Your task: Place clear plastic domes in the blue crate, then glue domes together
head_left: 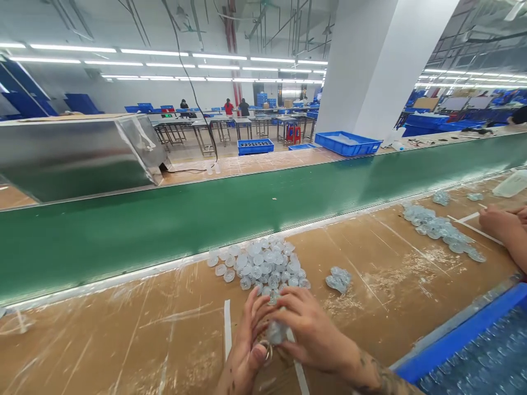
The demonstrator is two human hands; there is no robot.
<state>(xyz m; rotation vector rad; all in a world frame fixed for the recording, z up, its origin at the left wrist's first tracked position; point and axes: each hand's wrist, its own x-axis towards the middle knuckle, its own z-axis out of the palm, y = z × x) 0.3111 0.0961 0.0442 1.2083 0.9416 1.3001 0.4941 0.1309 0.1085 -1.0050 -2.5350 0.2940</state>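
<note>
Just above the work table, a small clear plastic piece (276, 332) sits between my two hands. My right hand (307, 326) curls over it from the right, fingers bent against it. From the other side, my left hand (249, 343) closes around it with curved fingers and a bent thumb; the exact contact is partly hidden. A thin shiny ring shape (268, 352) shows by the left thumb. Directly beyond my fingertips lies a pile of round clear plastic discs (263, 263). A smaller clump of clear pieces (338, 280) rests to the right of the pile.
A green conveyor belt (206, 214) runs behind the brown tabletop (173, 340). White tape strips (228, 329) mark the table. At right are another person's hand (500, 222), more clear discs (440, 226) and a blue bin (461, 340) of clear parts. A blue tray (349, 145) stands beyond the belt.
</note>
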